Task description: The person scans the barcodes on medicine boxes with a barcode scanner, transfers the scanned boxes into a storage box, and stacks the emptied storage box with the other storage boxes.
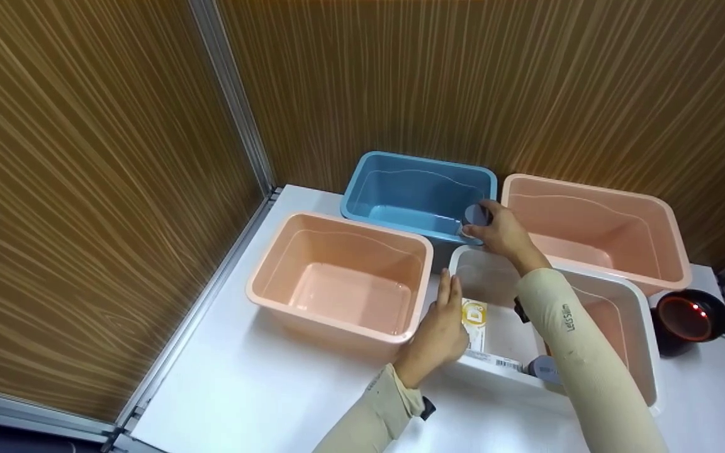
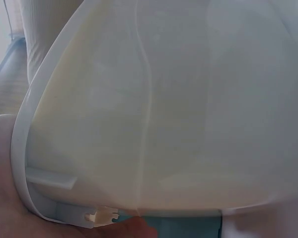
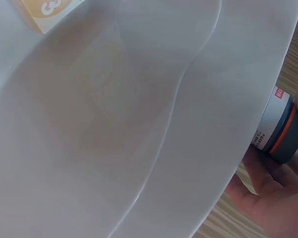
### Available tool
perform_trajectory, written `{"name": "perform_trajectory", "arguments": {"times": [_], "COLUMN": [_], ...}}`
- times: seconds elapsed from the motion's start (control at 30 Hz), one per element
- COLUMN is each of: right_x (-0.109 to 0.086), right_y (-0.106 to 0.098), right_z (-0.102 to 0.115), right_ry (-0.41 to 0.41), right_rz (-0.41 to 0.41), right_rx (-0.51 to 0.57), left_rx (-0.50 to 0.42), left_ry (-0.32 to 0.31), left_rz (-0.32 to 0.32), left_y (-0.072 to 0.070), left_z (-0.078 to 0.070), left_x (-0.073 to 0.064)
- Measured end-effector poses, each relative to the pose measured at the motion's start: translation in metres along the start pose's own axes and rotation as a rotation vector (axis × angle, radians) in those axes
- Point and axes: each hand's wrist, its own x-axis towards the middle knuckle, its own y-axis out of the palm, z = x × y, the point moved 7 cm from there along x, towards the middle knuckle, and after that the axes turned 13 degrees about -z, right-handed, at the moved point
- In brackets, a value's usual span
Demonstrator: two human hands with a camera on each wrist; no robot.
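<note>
My right hand [image 1: 506, 236] grips a small white jar with a dark grey lid [image 1: 477, 215], tilted over the right end of the blue bin [image 1: 425, 160]. In the right wrist view, the jar [image 3: 275, 121] shows an orange ring under its lid, with thumb and fingers around the lid end. My left hand [image 1: 441, 333] rests at the left rim of the white bin [image 1: 488, 270], fingers extended. Inside that bin lie a yellow and white box [image 1: 474, 321], a flat white box with a barcode [image 1: 494, 360] and another grey-lidded jar [image 1: 545, 368], partly behind my right sleeve.
A peach bin [image 1: 340, 321] stands left of the white bin, and another peach bin [image 1: 595, 189] stands at the back right. A black round device with red lights [image 1: 686, 321] and a cable sits at the right. Wood-patterned panels [image 1: 400, 82] border the white table [image 1: 224, 384].
</note>
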Motion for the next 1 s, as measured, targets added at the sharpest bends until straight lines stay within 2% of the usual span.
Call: {"name": "perform_trajectory", "arguments": {"times": [0.47,0.63,0.73,0.8,1.0], "right_x": [-0.001,-0.002,-0.006,-0.010,-0.030], "right_y": [0.000,-0.005,-0.012,-0.018,-0.055], "right_z": [-0.002,-0.001,-0.004,-0.009,-0.016], "right_ry": [-0.015,-0.081,-0.097,-0.073,-0.121], "right_rz": [-0.008,-0.028,-0.044,-0.056,-0.153], "right_rx": [0.003,0.011,0.049,0.060,0.024], "left_rx": [-0.009,-0.004,-0.003,-0.010,-0.017], "left_ry": [-0.012,0.019,0.028,0.023,-0.004], "left_rz": [0.002,-0.026,-0.033,-0.027,-0.009], "left_y": [0.000,-0.002,-0.001,-0.001,0.000], "left_z": [0.001,-0.001,-0.002,-0.002,0.000], "left_x": [-0.001,0.000,0.000,0.000,0.000]}}
